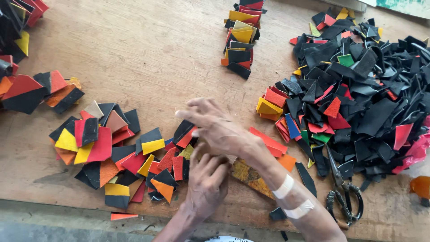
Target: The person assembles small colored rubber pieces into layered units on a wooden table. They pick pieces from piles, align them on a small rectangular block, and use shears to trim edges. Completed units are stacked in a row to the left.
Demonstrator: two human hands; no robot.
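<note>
My right hand (pixel 214 127) reaches leftward across the table, fingers stretched out over a spread of small leather scraps (pixel 134 154) in black, red, yellow and orange. Nothing shows in its grasp. White tape strips wrap its forearm. My left hand (pixel 207 179) comes up from the near edge and lies palm down just under the right wrist, fingers loosely apart, resting on the scraps beside a mottled yellow-brown strip (pixel 251 177). The right hand hides part of the scraps beneath it.
A big heap of mostly black offcuts (pixel 363 85) fills the right side. Scissors (pixel 342 192) lie at its near edge. A stacked row of cut pieces (pixel 241 38) stands at the top centre, and more pieces (pixel 27 89) lie at the far left. The wooden table (pixel 148 49) has its edge close to me.
</note>
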